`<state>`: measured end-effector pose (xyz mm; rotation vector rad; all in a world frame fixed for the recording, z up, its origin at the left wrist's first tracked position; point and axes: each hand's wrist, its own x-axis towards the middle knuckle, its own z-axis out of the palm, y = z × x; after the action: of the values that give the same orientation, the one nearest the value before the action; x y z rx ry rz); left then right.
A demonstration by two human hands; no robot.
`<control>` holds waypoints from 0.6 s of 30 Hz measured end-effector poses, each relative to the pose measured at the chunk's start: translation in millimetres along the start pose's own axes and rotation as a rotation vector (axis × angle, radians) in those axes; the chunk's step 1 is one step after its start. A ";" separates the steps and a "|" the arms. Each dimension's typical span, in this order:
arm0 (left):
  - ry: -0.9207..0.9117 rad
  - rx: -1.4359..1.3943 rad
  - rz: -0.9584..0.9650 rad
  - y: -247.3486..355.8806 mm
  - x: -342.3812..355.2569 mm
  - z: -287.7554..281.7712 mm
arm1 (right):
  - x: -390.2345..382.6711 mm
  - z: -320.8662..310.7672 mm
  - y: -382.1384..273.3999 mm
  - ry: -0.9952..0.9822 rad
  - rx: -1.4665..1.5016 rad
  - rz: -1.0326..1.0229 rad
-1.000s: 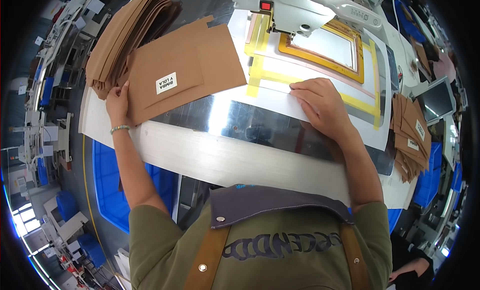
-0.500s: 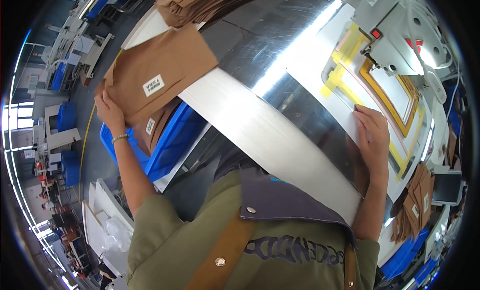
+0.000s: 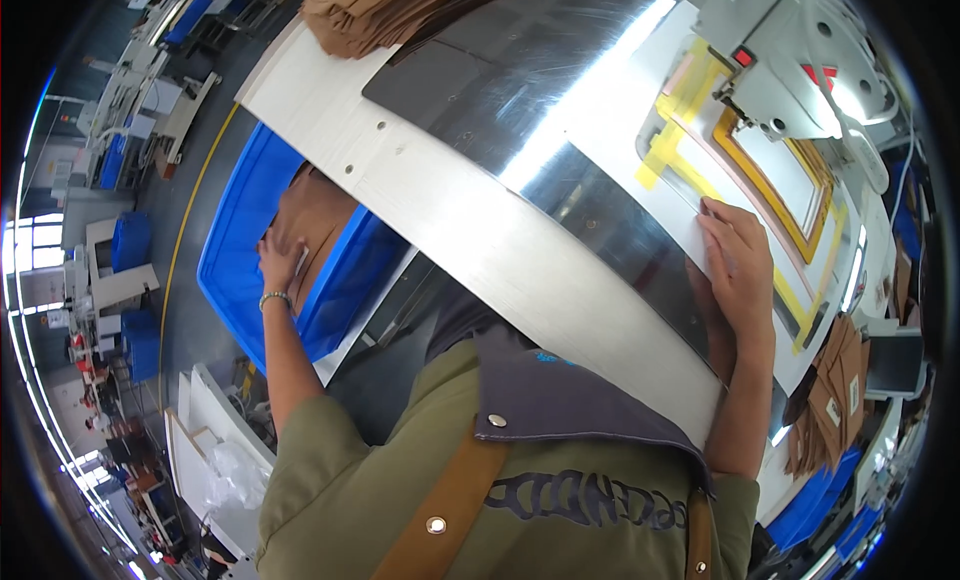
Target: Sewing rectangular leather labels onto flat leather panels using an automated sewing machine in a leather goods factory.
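At the left, my left hand [image 3: 280, 267] reaches into a blue plastic bin [image 3: 232, 270], with thumb and fingers at the near edge of a brown fabric piece [image 3: 318, 208]. They seem closed on that edge. More brown fabric lies under it, and a pale label shows partly beside the thumb. On the right, my right hand [image 3: 738, 265] rests at the border of a white sewing template [image 3: 640, 145] marked with yellow tape. Its fingers are curled together, with a small dark tip at the fingertips that I cannot make out.
A sewing machine head [image 3: 790, 70] stands over a yellow-edged frame [image 3: 725, 140] at the upper right. A stack of brown fabric [image 3: 375, 15] lies at the far table edge. Labelled brown pieces [image 3: 830, 400] hang at the right. The metal table edge [image 3: 480, 240] runs between my hands.
My left hand has brought the labelled brown fabric piece from over the table corner down into the blue bin. The right hand has stayed nearly in place.
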<state>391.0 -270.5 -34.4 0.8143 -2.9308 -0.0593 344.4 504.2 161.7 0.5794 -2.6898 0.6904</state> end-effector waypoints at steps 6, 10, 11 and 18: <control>-0.590 0.168 0.320 -19.4 59.9 -66.3 | 9.2 15.2 18.7 0.083 0.105 -0.148; 0.398 -0.271 0.372 184.2 82.8 -163.9 | -10.7 11.0 27.4 0.055 -0.020 -0.079; 0.447 -0.464 0.432 239.6 56.3 -216.0 | -9.9 7.0 26.0 0.056 -0.029 -0.098; -0.306 -1.524 1.892 427.6 -84.0 -301.3 | -16.9 -24.9 -1.7 0.008 -0.025 -0.149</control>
<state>275.3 135.7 285.4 -1.9195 -1.5468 -1.6966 364.5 520.8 176.8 0.7599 -2.6117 0.6159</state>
